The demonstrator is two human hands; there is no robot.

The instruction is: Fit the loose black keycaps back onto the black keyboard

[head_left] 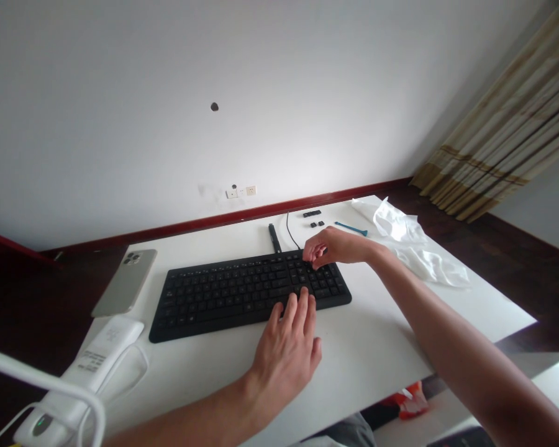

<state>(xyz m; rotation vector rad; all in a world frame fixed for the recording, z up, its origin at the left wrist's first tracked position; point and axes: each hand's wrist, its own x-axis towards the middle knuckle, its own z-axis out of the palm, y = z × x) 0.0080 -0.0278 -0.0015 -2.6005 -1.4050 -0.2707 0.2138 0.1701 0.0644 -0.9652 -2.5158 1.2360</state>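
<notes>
A black keyboard (242, 292) lies across the middle of a white table (377, 347). My left hand (286, 347) rests flat on the table, fingers stretched out, its fingertips on the keyboard's front edge near the right end. My right hand (330, 246) hovers over the keyboard's right block of keys, fingers curled in a pinch; what they hold is too small to make out. Several loose black keycaps (313, 216) lie behind the keyboard, next to a thin blue tool (351, 228).
A phone (125, 280) lies face down at the left. A white power strip (90, 366) with cables sits at the front left. White cloths (410, 239) lie at the right. A black pen-like object (274, 238) and the keyboard's cable sit behind it. Curtains hang at far right.
</notes>
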